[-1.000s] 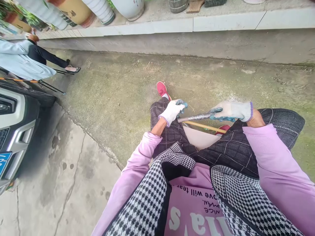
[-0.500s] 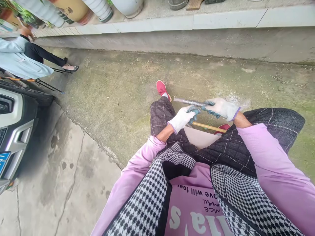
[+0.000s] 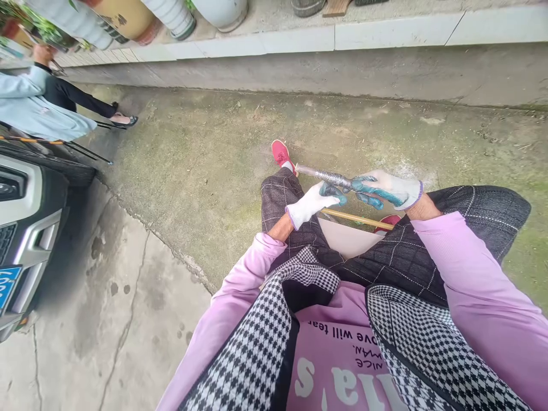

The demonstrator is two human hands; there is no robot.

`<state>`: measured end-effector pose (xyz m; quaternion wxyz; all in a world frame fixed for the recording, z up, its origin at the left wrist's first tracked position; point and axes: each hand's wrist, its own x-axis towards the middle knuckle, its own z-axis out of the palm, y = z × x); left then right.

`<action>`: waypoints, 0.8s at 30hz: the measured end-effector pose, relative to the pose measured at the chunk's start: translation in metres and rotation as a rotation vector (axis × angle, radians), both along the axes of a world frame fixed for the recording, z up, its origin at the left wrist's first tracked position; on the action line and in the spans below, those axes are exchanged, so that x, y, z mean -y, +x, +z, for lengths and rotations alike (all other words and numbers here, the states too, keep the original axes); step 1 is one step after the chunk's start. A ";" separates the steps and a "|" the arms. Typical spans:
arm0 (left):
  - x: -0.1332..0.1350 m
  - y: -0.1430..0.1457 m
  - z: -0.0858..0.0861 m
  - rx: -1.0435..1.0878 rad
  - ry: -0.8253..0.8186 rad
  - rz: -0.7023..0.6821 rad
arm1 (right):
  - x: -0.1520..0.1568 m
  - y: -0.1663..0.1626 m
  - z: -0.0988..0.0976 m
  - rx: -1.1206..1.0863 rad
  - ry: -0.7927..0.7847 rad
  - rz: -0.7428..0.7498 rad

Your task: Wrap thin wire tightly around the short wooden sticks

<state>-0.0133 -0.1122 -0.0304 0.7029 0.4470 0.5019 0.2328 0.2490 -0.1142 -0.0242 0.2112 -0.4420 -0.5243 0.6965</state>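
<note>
A pale rod wound with silvery wire is held in front of my knees, its bare end pointing left. My right hand, in a white glove with blue-green coated fingers, is closed around the rod's right end. Just under the wound part, my left hand, gloved the same way, has its fingers curled together. Whatever those fingers pinch is hidden or too thin to make out. Below both hands a thin yellow stick lies across the gap between my thighs, over a pale flat surface.
Concrete ground stretches around my feet. A low tiled ledge runs along the far side, bearing several plant pots. A person in light blue sits at the far left, beside a parked car.
The wound rod has shifted slightly left and up, showing more of its winding. My left hand has moved a little left, and my right hand has rolled, showing more of its coated fingers.
</note>
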 end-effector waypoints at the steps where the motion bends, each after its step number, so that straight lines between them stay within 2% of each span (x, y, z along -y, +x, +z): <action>1: -0.003 0.000 -0.001 0.041 -0.021 0.065 | 0.000 -0.001 0.001 0.005 0.008 0.009; 4: -0.009 0.003 -0.005 0.105 -0.088 0.274 | -0.001 -0.005 0.002 0.042 0.019 -0.006; 7: -0.009 0.010 -0.005 0.089 -0.151 0.382 | -0.002 -0.013 -0.002 0.206 0.108 -0.043; 11: -0.006 0.014 0.005 0.071 -0.184 0.430 | -0.004 -0.023 -0.006 0.514 0.384 -0.081; 14: -0.015 0.019 0.018 0.082 -0.156 0.399 | -0.013 -0.023 -0.004 0.584 0.473 -0.095; 18: -0.053 0.038 0.039 0.063 -0.091 0.343 | -0.044 -0.013 0.004 0.686 0.563 -0.135; 22: -0.108 0.063 0.056 0.097 -0.021 0.325 | -0.086 -0.003 0.018 0.836 0.708 -0.275; 24: -0.135 0.071 0.060 0.134 0.017 0.309 | -0.106 0.000 0.026 0.869 0.714 -0.350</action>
